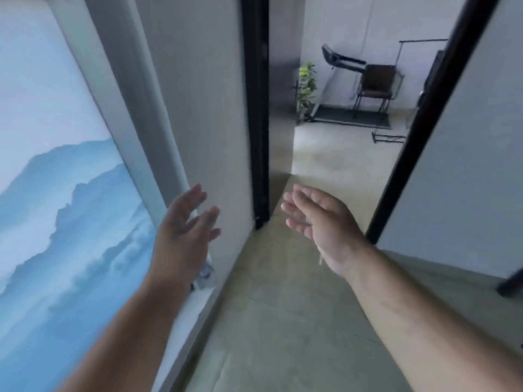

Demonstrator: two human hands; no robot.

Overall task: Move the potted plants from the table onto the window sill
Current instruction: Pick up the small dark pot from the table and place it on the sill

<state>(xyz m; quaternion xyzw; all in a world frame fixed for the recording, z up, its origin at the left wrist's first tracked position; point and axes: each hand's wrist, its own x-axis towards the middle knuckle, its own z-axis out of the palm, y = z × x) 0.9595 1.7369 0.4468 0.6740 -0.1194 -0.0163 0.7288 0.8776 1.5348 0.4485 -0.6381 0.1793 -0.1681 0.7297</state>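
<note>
Both of my hands are stretched out in front of me over a beige floor, and neither holds anything. My left hand [185,226] has its fingers spread and relaxed, close to a white wall on the left. My right hand [314,215] is also loose-fingered, palm turned inward, in front of a doorway. A leafy green plant [306,83] stands on the floor in the far room beyond the doorway. No table and no window sill are in view.
A large blue mountain painting [65,210] leans at the left. The black door frame [256,114] opens onto a room with a brown chair [377,86], a treadmill [339,63] and a metal rack [396,131]. A white panel [458,165] bounds the right.
</note>
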